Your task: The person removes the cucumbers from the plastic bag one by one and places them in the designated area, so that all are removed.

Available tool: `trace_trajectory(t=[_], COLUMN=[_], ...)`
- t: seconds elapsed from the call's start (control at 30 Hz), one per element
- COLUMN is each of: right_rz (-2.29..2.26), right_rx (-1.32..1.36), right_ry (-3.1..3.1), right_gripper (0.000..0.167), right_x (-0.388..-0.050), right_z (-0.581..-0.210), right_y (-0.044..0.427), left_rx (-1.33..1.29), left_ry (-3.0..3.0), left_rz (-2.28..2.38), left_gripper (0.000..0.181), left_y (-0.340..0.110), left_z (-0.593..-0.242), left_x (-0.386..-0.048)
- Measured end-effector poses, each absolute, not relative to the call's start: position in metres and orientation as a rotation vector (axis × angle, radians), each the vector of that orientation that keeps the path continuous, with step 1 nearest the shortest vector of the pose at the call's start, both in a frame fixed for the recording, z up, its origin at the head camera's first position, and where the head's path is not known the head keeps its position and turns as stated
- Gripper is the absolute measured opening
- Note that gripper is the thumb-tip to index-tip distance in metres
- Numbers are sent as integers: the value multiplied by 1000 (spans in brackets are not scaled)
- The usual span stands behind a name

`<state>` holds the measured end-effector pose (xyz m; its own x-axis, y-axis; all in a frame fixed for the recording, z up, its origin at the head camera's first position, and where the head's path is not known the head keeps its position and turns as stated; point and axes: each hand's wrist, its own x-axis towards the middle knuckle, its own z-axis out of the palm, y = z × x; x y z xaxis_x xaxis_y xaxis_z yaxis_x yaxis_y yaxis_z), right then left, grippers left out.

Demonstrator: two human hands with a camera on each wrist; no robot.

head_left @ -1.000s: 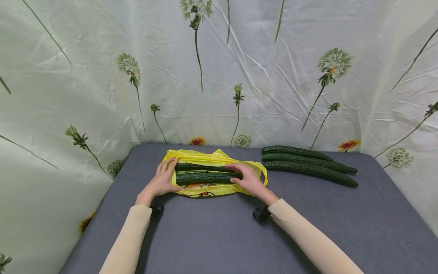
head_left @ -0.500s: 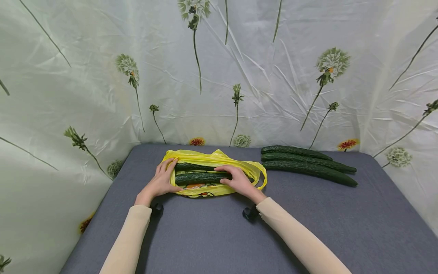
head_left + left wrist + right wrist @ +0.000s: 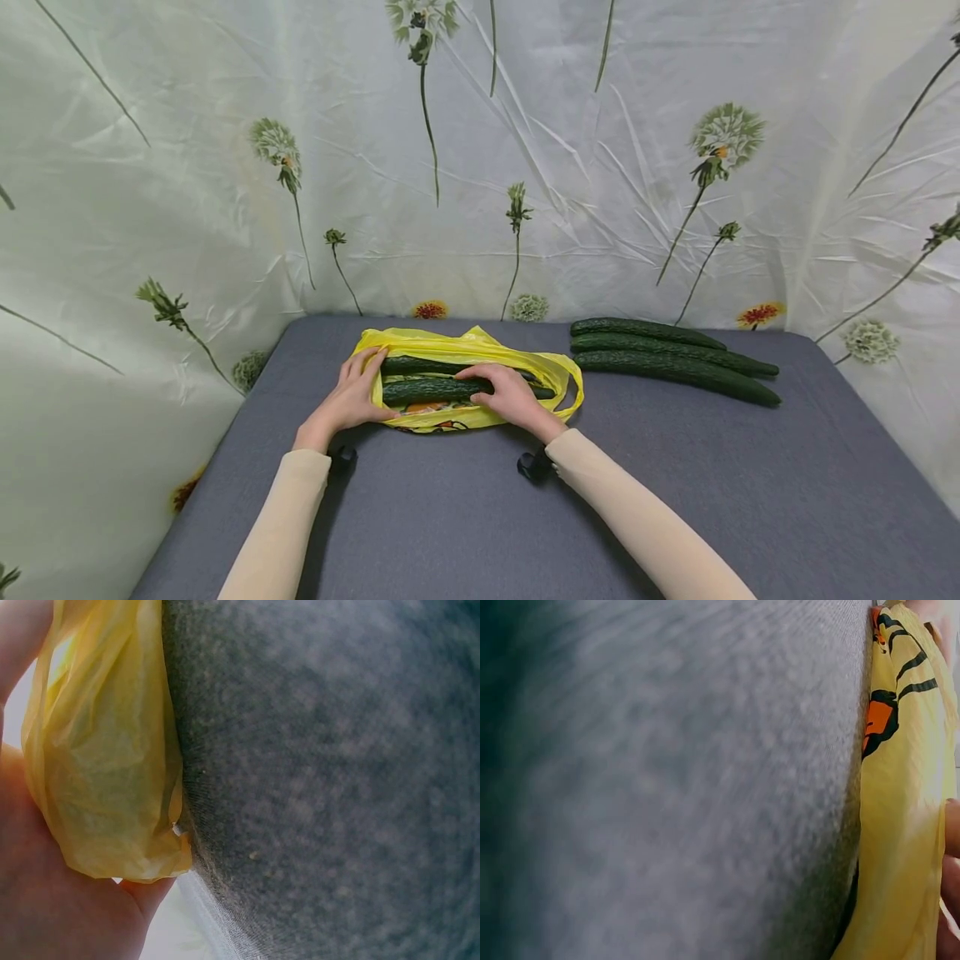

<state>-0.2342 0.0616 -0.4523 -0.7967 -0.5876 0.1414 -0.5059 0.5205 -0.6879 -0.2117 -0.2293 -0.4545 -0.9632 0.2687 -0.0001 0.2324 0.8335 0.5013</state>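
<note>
Head view, hidden parts: the left ends of both bagged cucumbers run out of sight at the left hand (image 3: 348, 400); the right hand (image 3: 506, 394) covers the middle of the pair.
Yellow plastic bag: the bag (image 3: 551, 364) lies left of the frame's centre, its mouth gaping upward, a handle loop at its right end, an orange and black print along its near side.
In the bag: a far cucumber (image 3: 420, 365) and a near cucumber (image 3: 427, 390) lie side by side, lengthwise.
Left hand: thumb and fingers are spread round the bag's left end, gripping it.
Right hand: thumb and fingers pinch the near cucumber, the fingers reaching in between the two.
Loose cucumbers: three (image 3: 682, 372) lie close together right of the bag, toward the table's far edge.
Table and room: grey cloth-covered table (image 3: 450, 517); behind it a pale, creased curtain (image 3: 570, 167) printed with dandelions.
Sleeves: both beige sleeves (image 3: 277, 525) are cut off by the lower edge.

Left wrist view: yellow plastic fills the upper left, the left hand wrapping its end, cut off by the frame; the bag's contents are hard to make out. Blurred grey cloth fills the right.

Right wrist view: the bag's printed side runs down the right edge; the right hand's fingers show only in part at lower right, their hold unclear from here. A dark blur at far left cannot be identified.
</note>
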Motion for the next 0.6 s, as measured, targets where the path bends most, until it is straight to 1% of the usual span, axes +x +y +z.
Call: trace_trajectory(t=[0.3, 0.6], right_rz=[-931, -888], right_rx=[-990, -1002], right_ry=[2737, 2774], right_gripper=[48, 49], right_x=[-234, -235], right_z=[-453, -454], right_y=[58, 57], left_rx=[403, 396], left_ry=[2935, 2926], left_rz=[795, 808], left_gripper=[106, 106], left_y=[-230, -229], left_z=[-454, -453], left_x=[-211, -211])
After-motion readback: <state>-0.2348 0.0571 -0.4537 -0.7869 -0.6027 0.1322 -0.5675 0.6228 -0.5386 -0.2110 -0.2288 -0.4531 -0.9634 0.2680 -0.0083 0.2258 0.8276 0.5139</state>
